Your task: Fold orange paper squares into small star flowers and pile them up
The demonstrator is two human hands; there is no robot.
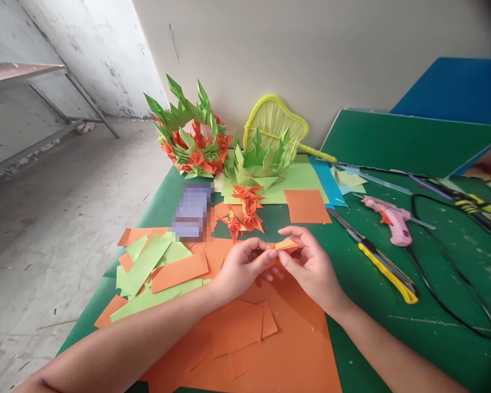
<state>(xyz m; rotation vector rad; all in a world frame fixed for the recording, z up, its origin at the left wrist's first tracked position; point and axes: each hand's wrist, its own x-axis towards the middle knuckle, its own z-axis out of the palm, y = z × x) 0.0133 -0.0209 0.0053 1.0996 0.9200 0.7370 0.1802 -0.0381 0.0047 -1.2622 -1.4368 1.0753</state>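
Between my two hands is a small folded orange paper (286, 245), held above a large orange sheet (294, 349). My left hand (243, 262) pinches its left end between thumb and fingers. The right end is gripped by my right hand (311, 262), thumb below and fingers curled behind. Just beyond my hands lie several folded orange paper flowers (249, 210). A square orange paper (306, 206) lies flat behind my right hand. Cut orange and green paper pieces (147, 267) are heaped left of my left hand.
A pink glue gun (388, 218) with a black cord and a yellow cutter (387, 273) lie on the green table (442, 355) at right. Behind stand a green paper crown (264, 164), an orange-green paper structure (196, 142) and a yellow fan (274, 123). A blurred phone-like object (192, 212) lies left.
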